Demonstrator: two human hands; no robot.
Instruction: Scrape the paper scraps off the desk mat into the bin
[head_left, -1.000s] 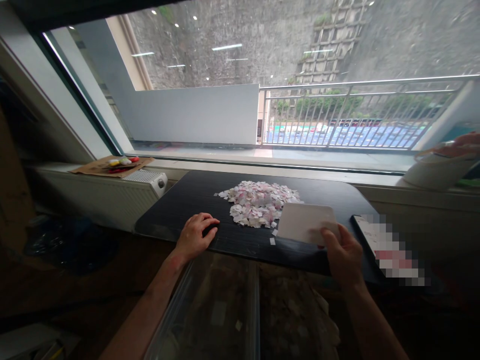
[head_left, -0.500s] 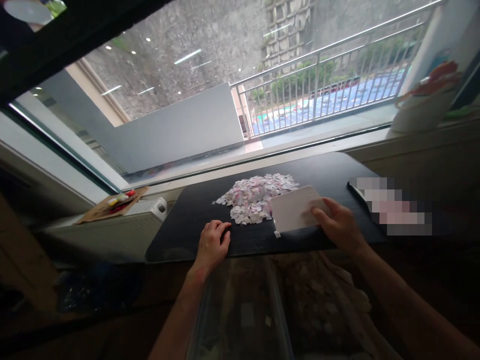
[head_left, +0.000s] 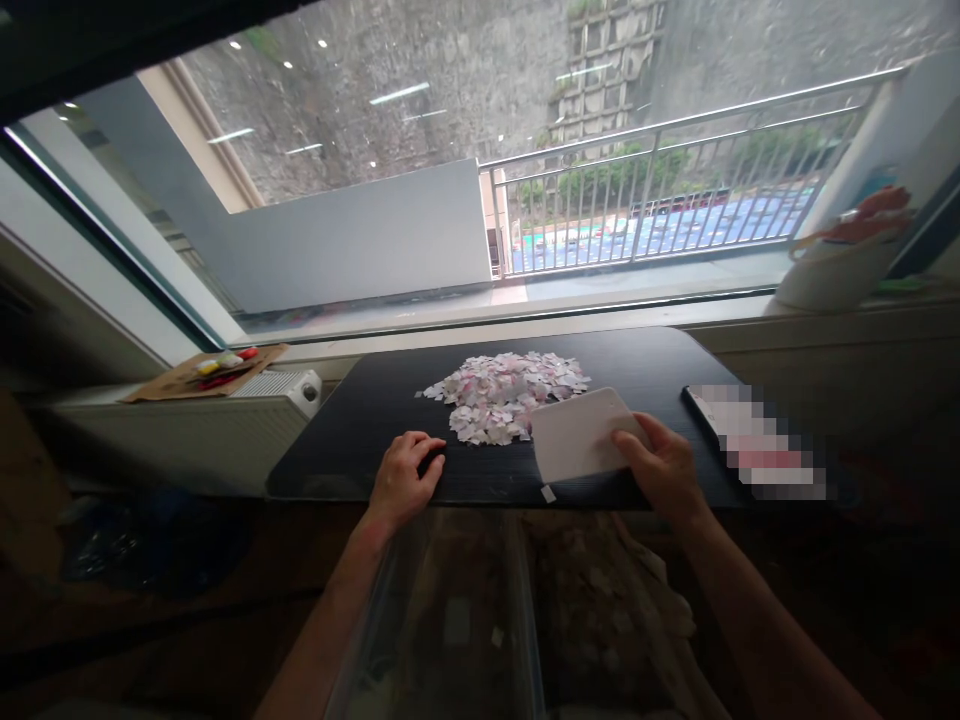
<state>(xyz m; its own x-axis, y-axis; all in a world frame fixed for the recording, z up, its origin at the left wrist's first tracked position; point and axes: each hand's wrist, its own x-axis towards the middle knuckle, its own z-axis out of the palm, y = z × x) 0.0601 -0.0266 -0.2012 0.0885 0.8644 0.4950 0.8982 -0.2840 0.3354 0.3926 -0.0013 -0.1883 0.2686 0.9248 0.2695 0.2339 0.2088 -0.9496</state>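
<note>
A loose pile of small white and pinkish paper scraps (head_left: 504,395) lies on the black tabletop (head_left: 637,360). In my right hand (head_left: 664,465) is a flat white card with rounded corners (head_left: 574,435), pinched at its right end between thumb and fingers. The card is tilted, and its left edge stands at the right front side of the pile. One single scrap (head_left: 548,493) lies just below the card's lower left corner. My left hand (head_left: 409,475) rests near the table's front edge, left of the pile, its fingers loosely bent and holding nothing.
A phone (head_left: 720,425), partly pixelated, lies on the table's right side. Below the front edge stand a clear plastic bin (head_left: 529,620) and a bag-like container with scraps. A radiator (head_left: 225,415) bearing cardboard is at the left; a white pitcher (head_left: 829,270) stands on the sill.
The camera view has shifted and levelled a little. The single scrap now lies apart from the card's lower corner. Both hands keep nearly the same pose.
</note>
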